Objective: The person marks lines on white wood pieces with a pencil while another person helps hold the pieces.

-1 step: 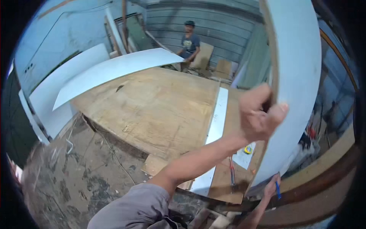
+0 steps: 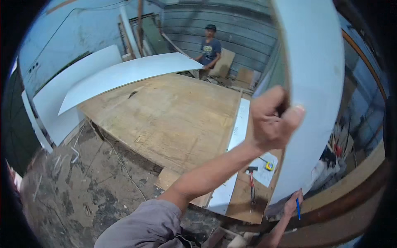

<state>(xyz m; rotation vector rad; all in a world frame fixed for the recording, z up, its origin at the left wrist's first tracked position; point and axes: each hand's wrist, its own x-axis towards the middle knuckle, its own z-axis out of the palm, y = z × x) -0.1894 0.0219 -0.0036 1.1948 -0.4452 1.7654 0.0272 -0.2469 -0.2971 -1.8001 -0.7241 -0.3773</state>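
While left hand (image 2: 271, 120) grip clamps upright white panel (image 2: 314, 95) edge, right hand (image 2: 292, 203) pinches blue pencil (image 2: 297, 208).

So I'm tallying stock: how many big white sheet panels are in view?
3: a large white panel gripped by left hand and right hand; one carried by a person; one leaning left. More may be hidden.
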